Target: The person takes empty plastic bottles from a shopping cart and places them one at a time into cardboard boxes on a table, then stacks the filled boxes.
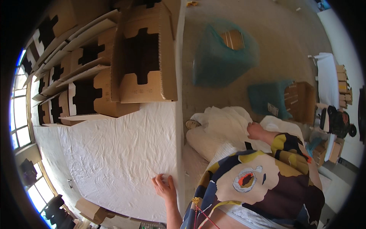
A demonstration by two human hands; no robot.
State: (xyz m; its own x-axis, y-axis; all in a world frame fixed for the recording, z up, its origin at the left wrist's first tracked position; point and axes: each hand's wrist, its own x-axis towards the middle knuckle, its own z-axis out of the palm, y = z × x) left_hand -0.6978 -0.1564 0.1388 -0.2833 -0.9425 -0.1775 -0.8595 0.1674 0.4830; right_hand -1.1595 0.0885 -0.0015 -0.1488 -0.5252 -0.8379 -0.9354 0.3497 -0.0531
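My left hand (164, 186) rests on the white cloth-covered table (118, 152) near its right edge. Its fingers are bent but apart, and nothing is in them. To the right of the table, my right hand (256, 131) lies on my white trousers (228, 122), fingers curled in and no object showing in them. Beyond my left hand, open brown cardboard boxes (143, 86) stand on the far part of the table, with dark cut-out openings and raised flaps.
On the floor at the right are two cardboard boxes in teal plastic bags, one farther off (217, 57) and one nearer (267, 99). Small boxes (343, 86) are stacked by the right wall. Another cardboard box (90, 210) sits past the table's left side, near the windows (21, 110).
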